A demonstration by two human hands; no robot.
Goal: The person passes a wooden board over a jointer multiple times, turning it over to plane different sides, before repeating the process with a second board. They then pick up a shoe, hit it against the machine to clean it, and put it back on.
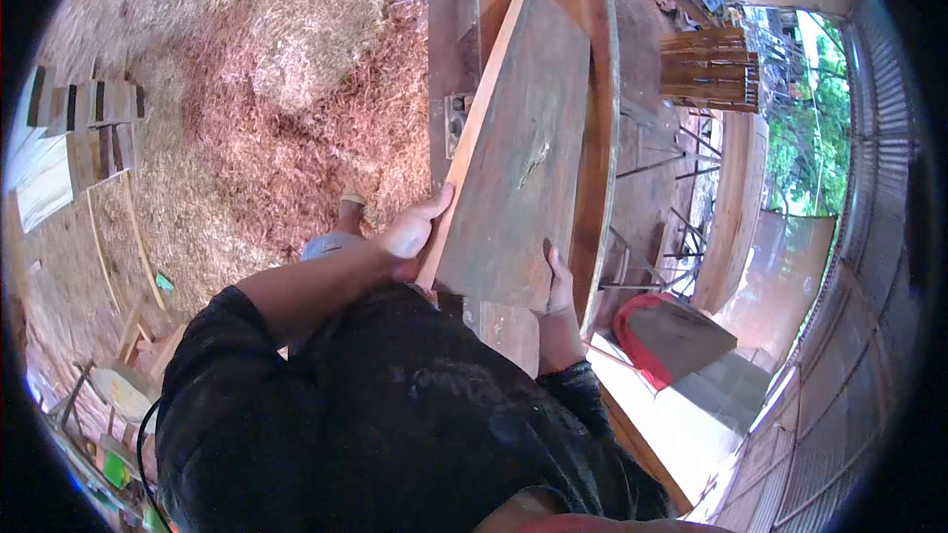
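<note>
A thick wooden board (523, 158) with a weathered greyish-brown face and a pale, fresh-looking edge slants across the middle of the view. My left hand (420, 224) grips its pale edge near the lower left corner. On the other side, my right hand (557, 281) clasps the lower right edge, its thumb on the face. The board's far end is over a long machine bed with a brown side rail (598, 118). Part of a metal fitting (458, 118) shows at the bed's left side. The board hides most of the bed.
Wood shavings (296, 69) heap on the floor to the left, near my foot (352, 205). Cut wood pieces (94, 107) are stacked at far left. To the right are a bundle of wooden slats (706, 69), a long timber (736, 207) and a red-edged object (642, 336).
</note>
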